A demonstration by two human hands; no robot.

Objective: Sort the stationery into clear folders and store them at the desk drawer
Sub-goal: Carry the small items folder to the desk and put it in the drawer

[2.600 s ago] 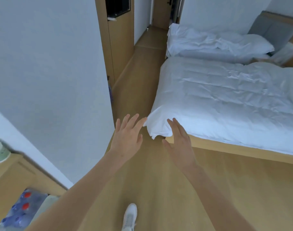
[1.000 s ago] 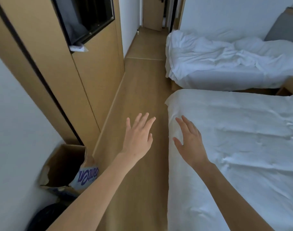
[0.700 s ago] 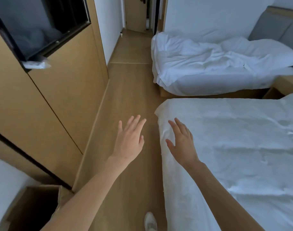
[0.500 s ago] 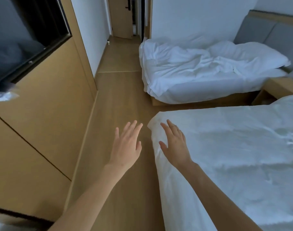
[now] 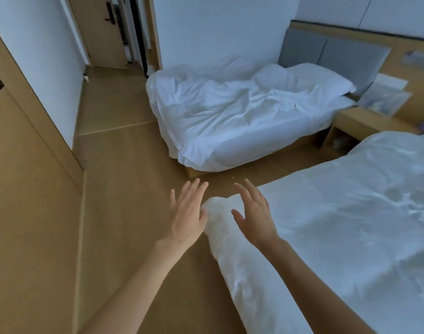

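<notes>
Head view: both arms stretched forward, nothing carried. Left hand [image 5: 188, 214] released, fingers straight and spread, over bare floor [image 5: 124, 189]. Right hand [image 5: 253, 216] likewise released and empty, over the corner of the near bed [image 5: 338, 237]; contact with the sheet cannot be told.

Task's things: no stationery, desk or drawer in view. Clear sheets [image 5: 384, 101] lean at the wall on the far-right nightstand [image 5: 365, 121]; possibly folders, too blurred to say.

Risks, judged:
- Near bed's corner juts into the walkway just beside the hands; a shin or hip could clip it in passing.
- Loose bedding hangs low off the far bed [image 5: 242, 116]; a foot could snag it.
- Leaning sheets would likely slide or spill if grabbed one-handed.
- Search may drift away from wherever the desk is.

Counts: hands two, beds two, nightstand one, door [image 5: 107, 30] one at far left, pillow [image 5: 321, 78] one.
</notes>
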